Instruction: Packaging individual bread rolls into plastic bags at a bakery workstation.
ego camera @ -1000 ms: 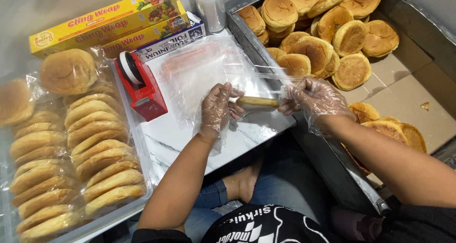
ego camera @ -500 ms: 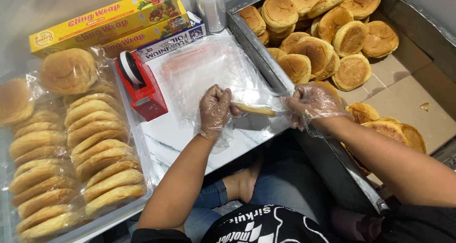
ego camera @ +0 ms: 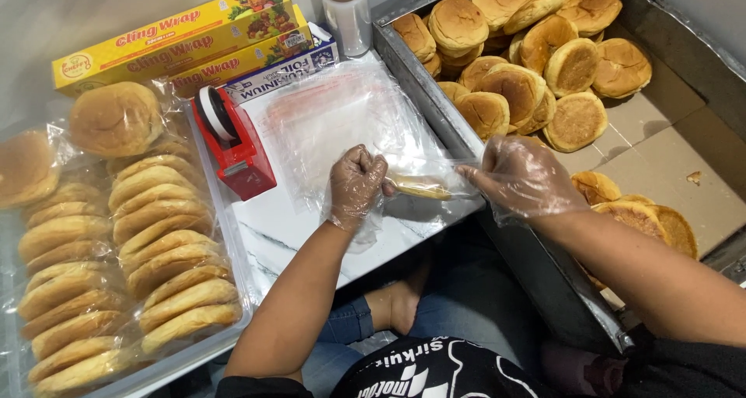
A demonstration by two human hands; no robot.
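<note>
Wrapping's the step I'm judging here: left hand [ego camera: 356, 186] fingers curled tight and right hand [ego camera: 522, 182] fingers pinching the clear bag [ego camera: 342, 114] around a bun [ego camera: 420, 188] (flat on the white table [ego camera: 287, 227]), next needing the tape dispenser [ego camera: 233, 141].

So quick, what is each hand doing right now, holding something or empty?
Left hand: closed in a fist on the clear plastic bag.
Right hand: fingers pinching the bag's other end, at the bun inside it.
</note>
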